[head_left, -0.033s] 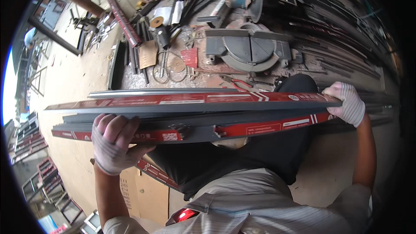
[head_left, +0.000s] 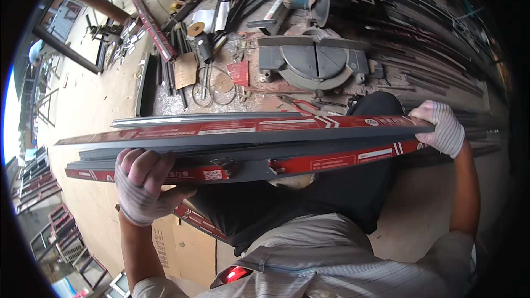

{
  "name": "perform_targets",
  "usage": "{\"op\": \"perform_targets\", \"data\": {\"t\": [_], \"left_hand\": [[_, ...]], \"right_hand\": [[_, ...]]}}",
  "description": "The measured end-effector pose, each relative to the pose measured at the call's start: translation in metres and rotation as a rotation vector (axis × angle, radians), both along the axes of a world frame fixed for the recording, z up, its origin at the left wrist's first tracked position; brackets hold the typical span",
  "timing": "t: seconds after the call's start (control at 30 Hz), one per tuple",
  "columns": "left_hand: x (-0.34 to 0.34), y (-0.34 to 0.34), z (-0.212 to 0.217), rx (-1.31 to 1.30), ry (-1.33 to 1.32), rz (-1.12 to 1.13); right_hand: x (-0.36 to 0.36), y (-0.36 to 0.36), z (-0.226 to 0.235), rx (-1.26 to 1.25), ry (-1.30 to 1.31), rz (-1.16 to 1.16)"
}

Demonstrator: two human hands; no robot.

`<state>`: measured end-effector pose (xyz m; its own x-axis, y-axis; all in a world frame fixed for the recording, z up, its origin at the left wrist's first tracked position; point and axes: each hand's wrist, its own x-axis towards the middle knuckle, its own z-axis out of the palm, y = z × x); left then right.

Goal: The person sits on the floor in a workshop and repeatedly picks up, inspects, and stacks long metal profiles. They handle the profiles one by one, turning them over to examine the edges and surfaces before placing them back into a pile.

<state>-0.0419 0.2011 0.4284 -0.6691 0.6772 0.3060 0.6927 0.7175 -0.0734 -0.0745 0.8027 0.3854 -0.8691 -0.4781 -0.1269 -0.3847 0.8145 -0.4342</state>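
Seeing red-edged frames [head_left: 62, 219] at the low far left, on the floor [head_left: 96, 187]. Next to the right, holding the front bar [head_left: 251, 171] with the gloved left grip [head_left: 144, 185]: curled tight, with fingers over the top and thumb below. Leaving the bar's left end poking out past the fingers. Lower down, seeing flat brown cardboard [head_left: 193, 243]. Pointing the front bar and the back bar [head_left: 182, 131] sideways, long way from left to right, above the dark legs [head_left: 292, 204]. Going up a little in view toward the right. Showing grey sides with red film [head_left: 337, 162], torn near the middle of the front bar. Past them, seeing red pliers [head_left: 306, 104], then a round grey saw base [head_left: 301, 66]. At the right, holding the back bar's right end with the gloved right grip [head_left: 441, 129]: fingers closed around the end. Cannot tell about a hold on the front bar there. At the far right, seeing many long dark bars [head_left: 436, 63].
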Motion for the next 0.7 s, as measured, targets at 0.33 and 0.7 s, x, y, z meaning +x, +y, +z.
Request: {"op": "perform_targets", "data": {"t": [0.33,0.7], "left_hand": [[-0.016,0.005,0.009,0.005,0.172,0.043],[-0.059,0.029,0.017,0.068,-0.185,0.260]], "right_hand": [[-0.003,0.003,0.000,-0.092,-0.105,-0.019],[-0.015,0.006,0.004,-0.089,-0.195,-0.076]]}}
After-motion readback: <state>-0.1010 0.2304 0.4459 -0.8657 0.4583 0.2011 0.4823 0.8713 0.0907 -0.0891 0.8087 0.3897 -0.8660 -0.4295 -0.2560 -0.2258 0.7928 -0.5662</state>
